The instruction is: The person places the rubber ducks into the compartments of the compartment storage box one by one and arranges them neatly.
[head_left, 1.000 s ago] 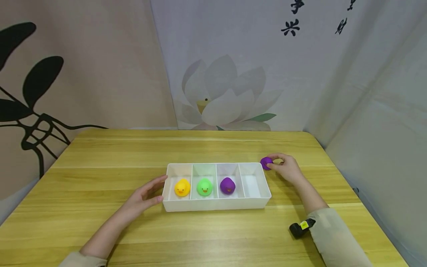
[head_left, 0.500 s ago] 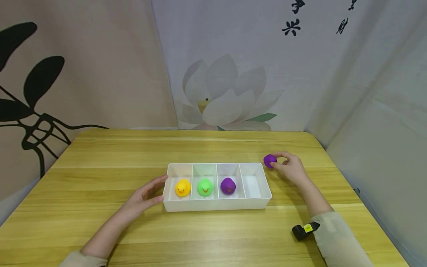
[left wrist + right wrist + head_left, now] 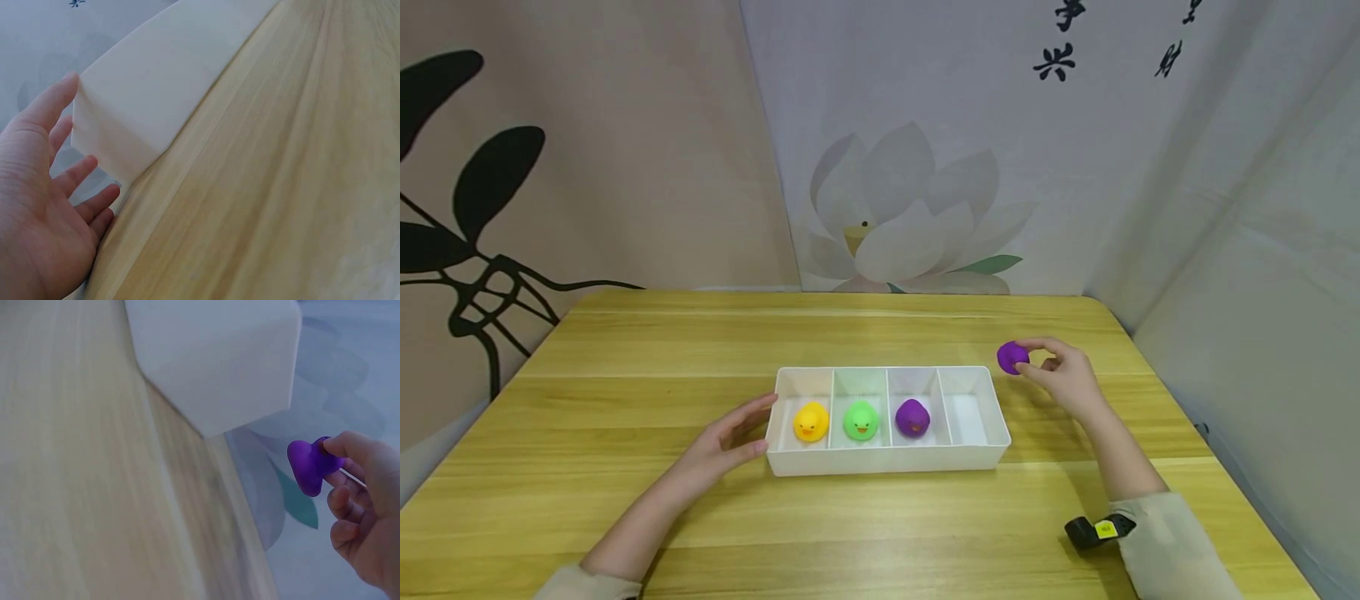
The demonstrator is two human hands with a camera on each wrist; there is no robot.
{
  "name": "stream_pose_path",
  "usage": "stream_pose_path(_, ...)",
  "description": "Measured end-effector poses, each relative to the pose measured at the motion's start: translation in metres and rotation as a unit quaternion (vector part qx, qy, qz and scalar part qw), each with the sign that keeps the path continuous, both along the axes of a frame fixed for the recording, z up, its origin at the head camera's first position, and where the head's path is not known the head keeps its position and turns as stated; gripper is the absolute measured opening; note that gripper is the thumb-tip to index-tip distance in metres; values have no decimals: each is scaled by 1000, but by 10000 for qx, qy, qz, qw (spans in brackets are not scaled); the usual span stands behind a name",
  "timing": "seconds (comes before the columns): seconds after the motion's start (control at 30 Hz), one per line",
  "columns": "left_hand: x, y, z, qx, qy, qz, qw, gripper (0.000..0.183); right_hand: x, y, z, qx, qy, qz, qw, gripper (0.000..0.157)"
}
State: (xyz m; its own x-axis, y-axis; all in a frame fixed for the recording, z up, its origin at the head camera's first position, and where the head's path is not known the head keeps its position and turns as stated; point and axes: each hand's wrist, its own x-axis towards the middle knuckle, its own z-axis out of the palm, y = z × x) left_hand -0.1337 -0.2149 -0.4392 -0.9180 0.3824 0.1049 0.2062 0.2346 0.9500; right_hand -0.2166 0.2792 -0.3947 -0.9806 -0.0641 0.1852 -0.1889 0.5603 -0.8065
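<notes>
A white tray with four-sided compartments in a row stands on the table. From left to right it holds a yellow toy duck, a green toy duck and a purple toy duck; the rightmost compartment is bare. My left hand touches the tray's left end with thumb and fingertips, its fingers relaxed in the left wrist view. Beyond the tray's back right corner, my right hand pinches another purple toy duck between thumb and fingers, apart from the tray.
The wooden table reaches back to a printed cloth. A black wrist camera juts from the right sleeve over the table.
My right hand has moved a little right and away from me with the purple duck, away from the tray's corner. My left hand and the tray have stayed in place.
</notes>
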Motion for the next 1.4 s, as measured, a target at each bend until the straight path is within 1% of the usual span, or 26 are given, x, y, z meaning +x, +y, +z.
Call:
stream_pose_path(0.13,0,-1,0,-33,47,-12,10000,57,7,-2,7,-16,114,64,9999,33)
stream_pose_path(0.37,0,-1,0,-6,-34,-14,10000,57,19,-9,18,-87,295,232,9993,32)
stream_pose_path(0.53,0,-2,-1,-2,7,-40,10000,57,29,-16,26,-159,317,360,9987,31)
stream_pose_path(0.73,0,-1,-1,74,-57,-53,9999,58,37,-25,33,-143,369,507,9979,31)
stream_pose_path(1.0,0,-1,0,38,-52,-40,10000,57,54,-43,51,-367,226,829,9956,28)
stream_pose_path(1.1,0,-1,0,15,-51,-22,10000,57,53,-44,46,-415,215,928,9946,29)
stream_pose_path(1.27,0,-1,0,-35,26,-21,10000,56,46,-40,31,-438,211,1033,9935,30)
stream_pose_path(1.4,1,-1,1,-8,-16,-20,10000,57,44,-41,26,-366,227,1208,9917,28)
